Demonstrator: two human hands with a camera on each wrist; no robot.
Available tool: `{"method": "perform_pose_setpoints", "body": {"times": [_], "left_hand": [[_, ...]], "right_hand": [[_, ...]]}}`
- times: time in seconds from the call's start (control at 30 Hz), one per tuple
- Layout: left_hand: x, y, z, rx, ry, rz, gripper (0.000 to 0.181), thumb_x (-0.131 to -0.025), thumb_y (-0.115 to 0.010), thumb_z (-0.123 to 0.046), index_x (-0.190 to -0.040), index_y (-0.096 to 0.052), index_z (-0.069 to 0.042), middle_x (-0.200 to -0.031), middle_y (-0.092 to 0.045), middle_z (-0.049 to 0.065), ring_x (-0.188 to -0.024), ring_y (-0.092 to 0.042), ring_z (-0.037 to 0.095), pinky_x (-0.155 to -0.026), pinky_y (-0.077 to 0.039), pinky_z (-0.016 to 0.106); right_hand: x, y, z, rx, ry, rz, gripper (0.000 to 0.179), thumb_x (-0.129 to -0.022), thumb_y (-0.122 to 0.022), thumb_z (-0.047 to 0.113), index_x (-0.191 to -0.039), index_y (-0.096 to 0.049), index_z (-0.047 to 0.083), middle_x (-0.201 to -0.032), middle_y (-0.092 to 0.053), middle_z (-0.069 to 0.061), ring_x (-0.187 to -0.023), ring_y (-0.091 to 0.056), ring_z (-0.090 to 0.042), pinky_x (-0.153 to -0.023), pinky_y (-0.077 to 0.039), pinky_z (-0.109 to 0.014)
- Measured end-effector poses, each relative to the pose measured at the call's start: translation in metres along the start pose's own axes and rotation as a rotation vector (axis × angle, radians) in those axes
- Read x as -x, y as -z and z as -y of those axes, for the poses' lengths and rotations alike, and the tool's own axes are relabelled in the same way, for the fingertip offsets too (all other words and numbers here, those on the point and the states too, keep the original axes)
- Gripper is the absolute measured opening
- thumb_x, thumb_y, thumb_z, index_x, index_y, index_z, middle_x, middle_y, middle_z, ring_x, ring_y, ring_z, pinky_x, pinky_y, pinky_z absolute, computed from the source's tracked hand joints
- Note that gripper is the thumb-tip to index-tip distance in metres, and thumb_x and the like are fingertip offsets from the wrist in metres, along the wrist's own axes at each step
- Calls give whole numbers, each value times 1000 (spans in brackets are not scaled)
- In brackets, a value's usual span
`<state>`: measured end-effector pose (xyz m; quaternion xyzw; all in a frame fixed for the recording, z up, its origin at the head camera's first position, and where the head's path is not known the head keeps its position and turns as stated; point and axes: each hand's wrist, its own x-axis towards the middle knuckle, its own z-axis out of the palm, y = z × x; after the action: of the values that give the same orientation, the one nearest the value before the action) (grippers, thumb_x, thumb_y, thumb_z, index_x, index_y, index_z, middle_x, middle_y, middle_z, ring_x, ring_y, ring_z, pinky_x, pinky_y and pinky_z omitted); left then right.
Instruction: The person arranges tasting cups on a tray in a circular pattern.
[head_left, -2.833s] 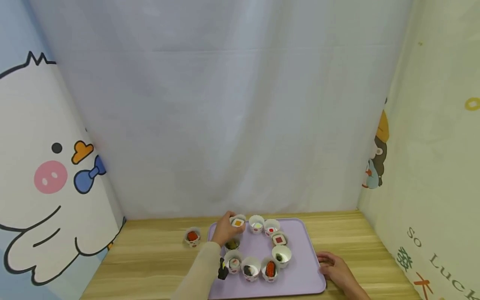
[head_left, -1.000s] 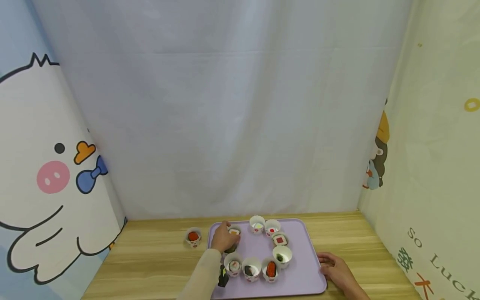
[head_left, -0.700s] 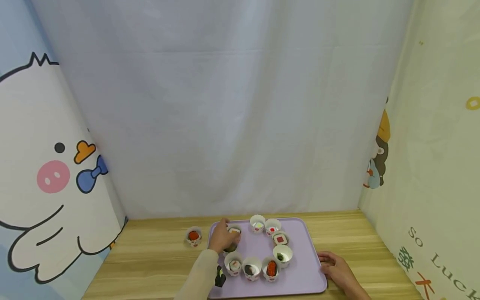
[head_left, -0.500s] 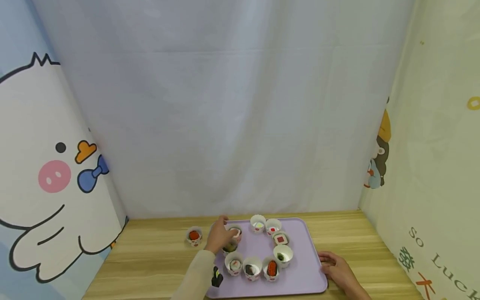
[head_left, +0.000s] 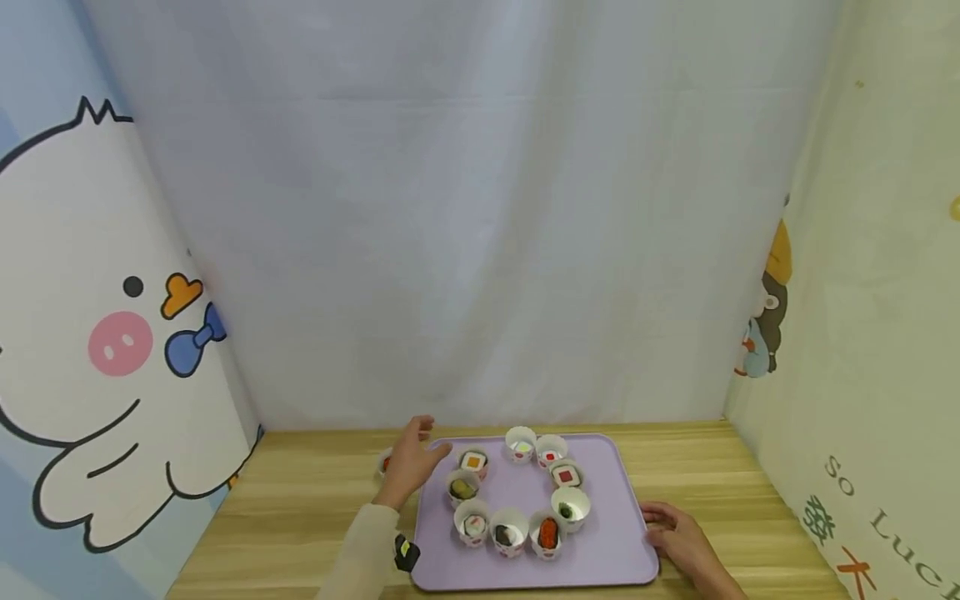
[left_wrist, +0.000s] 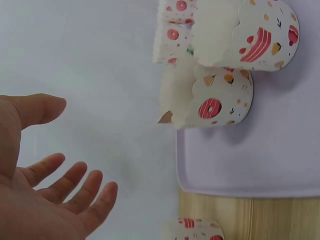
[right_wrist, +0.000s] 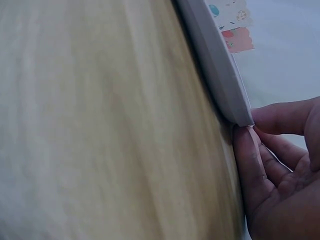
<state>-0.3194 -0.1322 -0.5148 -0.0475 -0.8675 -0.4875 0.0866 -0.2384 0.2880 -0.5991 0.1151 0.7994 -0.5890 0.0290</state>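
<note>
My left hand (head_left: 410, 463) hovers just off the tray's far-left corner, fingers spread, with nothing in it; the left wrist view shows its bare palm (left_wrist: 30, 210). Right of it, a paper cup with an orange-centred white sushi piece (head_left: 473, 462) stands on the lilac tray (head_left: 607, 558). Partly hidden behind my left hand, a cup with a red-topped piece (head_left: 386, 462) stands on the table. My right hand (head_left: 681, 540) pinches the tray's right edge; in the right wrist view the thumb (right_wrist: 282, 118) lies above the rim and fingers lie below.
Several patterned paper cups form a ring on the tray, among them one with a red-topped roll (head_left: 548, 534) and one with a green-topped piece (head_left: 463, 489). The wooden table (head_left: 300, 508) meets a pale curtain (head_left: 480, 250) behind, with printed side panels.
My left hand first lowered the cup with the orange-centred piece onto the tray, then let go and moved left toward the cup on the table. My right hand keeps its hold on the tray.
</note>
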Motion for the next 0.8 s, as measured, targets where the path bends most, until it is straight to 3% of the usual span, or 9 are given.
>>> {"method": "perform_pose_setpoints", "body": {"times": [0.23,0.57,0.8], "left_hand": [[0,17,9,41,-70,-53,52,-87,-71,-12,-133,-50,0,-135,-56,21,-124,-53,39,-101,-46,52],[5,43,30,90,12,-91,66,-89,-70,-16,-145,-37,-7,-146,-44,19,-135,-43,40,-105,-43,56],[11,51,52,92,46,-89,76,-89,-72,-25,-151,-30,-9,-154,-33,20,-141,-33,40,-110,-36,58]], "right_hand": [[-1,1,-1,-2,-2,8,52,-76,-62,-13,-127,-55,-11,-108,-67,-15,-86,-62,-17,-67,-55,-30],[-2,1,-3,-13,-1,11,52,-76,-61,-12,-128,-55,-11,-107,-67,-14,-84,-62,-15,-67,-55,-30],[-3,1,-4,-9,7,20,53,-76,-61,-12,-128,-54,-11,-107,-67,-13,-85,-62,-15,-67,-55,-29]]}}
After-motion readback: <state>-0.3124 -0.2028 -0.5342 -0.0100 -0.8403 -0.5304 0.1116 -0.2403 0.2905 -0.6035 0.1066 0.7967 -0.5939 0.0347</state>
